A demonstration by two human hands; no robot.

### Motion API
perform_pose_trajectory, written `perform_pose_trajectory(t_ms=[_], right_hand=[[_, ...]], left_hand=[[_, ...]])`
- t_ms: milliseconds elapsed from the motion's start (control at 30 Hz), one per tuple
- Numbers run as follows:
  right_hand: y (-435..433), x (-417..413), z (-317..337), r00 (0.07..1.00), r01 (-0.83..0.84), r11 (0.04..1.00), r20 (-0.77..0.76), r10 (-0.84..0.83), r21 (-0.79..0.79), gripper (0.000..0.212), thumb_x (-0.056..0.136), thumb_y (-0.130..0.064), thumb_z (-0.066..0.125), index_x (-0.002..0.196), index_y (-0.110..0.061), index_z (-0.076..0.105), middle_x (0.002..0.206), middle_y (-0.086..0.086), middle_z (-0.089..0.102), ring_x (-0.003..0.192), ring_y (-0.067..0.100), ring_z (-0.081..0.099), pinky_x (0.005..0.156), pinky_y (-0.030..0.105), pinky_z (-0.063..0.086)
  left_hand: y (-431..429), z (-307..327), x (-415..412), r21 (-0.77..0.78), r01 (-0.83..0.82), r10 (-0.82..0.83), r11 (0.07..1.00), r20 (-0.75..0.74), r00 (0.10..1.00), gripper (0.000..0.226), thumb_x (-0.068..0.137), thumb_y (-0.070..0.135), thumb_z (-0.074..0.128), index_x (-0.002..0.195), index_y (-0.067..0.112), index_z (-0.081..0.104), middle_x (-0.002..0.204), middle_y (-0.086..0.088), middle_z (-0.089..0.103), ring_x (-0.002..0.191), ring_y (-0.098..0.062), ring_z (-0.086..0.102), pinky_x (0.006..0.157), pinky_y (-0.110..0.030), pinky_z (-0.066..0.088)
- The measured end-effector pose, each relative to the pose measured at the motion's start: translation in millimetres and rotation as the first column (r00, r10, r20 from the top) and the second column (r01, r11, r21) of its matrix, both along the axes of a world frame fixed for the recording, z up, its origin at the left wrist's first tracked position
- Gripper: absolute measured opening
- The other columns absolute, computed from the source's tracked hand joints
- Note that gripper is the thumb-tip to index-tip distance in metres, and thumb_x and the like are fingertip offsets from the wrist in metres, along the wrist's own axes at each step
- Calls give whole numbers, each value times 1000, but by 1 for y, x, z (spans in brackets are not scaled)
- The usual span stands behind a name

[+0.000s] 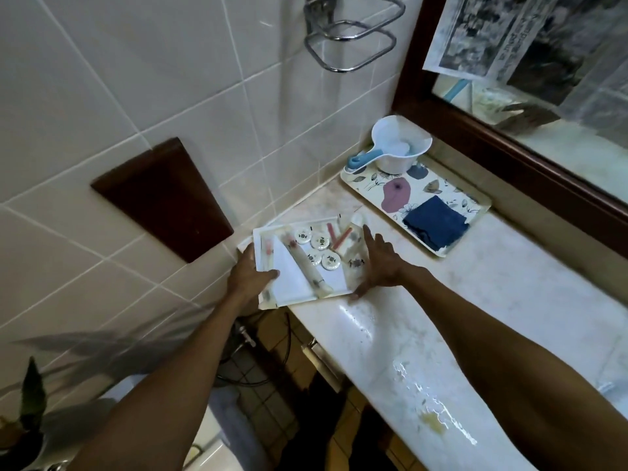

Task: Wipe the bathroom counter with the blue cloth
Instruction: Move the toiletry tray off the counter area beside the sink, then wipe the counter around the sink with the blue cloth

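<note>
The folded blue cloth (435,225) lies on a flower-patterned tray (365,185) toward the back of the pale counter (492,287). Nearer the wall stands a white tray of toiletries (268,232) with several round caps and tubes in it. My left hand (249,273) grips that tray's left edge, thumb on top. My right hand (377,263) holds its right edge, fingers stretched along the rim. Both hands are well left of the cloth. A wet yellowish smear (435,424) shows on the counter near its front.
A white scoop with a blue handle (397,147) stands on the patterned tray's far end. A wood-framed mirror (509,158) runs along the right. A chrome rack (353,39) and a brown panel (163,198) hang on the tiled wall. A plant (30,399) is at lower left.
</note>
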State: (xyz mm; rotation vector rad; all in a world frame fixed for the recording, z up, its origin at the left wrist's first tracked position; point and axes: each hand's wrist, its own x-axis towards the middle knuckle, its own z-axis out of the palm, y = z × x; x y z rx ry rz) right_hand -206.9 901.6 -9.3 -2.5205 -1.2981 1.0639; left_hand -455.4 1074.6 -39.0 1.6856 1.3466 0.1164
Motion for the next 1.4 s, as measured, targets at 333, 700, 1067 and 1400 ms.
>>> perform_pose_trajectory(t_ms=[333, 700, 1067, 1400], right_hand=[[21, 27, -8, 995, 53, 995, 74, -60, 89, 158, 43, -44, 98, 158, -14, -6, 146, 23, 45, 128, 41, 47, 99, 41, 45], [35, 41, -28, 927, 270, 904, 164, -337, 332, 96, 60, -20, 90, 144, -13, 44, 131, 15, 60, 119, 36, 57, 90, 41, 49], [10, 45, -33, 861, 404, 792, 102, -498, 458, 78, 68, -27, 90, 135, -12, 53, 138, 14, 49, 123, 33, 50, 94, 42, 46], [-129, 135, -33, 655, 536, 591, 144, -742, 603, 35, 95, -26, 61, 126, -12, 57, 129, 10, 54, 117, 31, 54, 95, 42, 47]], left_hand=[[11, 13, 1, -139, -45, 43, 989, -22, 999, 85, 86, 33, 74, 155, 31, 24, 133, -12, 58, 108, -33, 65, 45, -29, 56], [9, 22, 16, -123, 3, -3, 992, 2, 1000, 46, 94, 25, 64, 131, 20, 38, 89, -4, 66, 73, -26, 71, 61, -40, 62], [-14, 31, 50, 354, 76, 10, 932, -233, 972, 45, 98, 38, 52, 140, 21, 48, 136, -9, 60, 122, -35, 58, 95, -45, 46], [-87, 26, 255, 482, 444, -537, 755, 68, 841, 26, 98, 29, 57, 120, 15, 64, 110, -6, 63, 109, -25, 56, 88, -35, 47]])
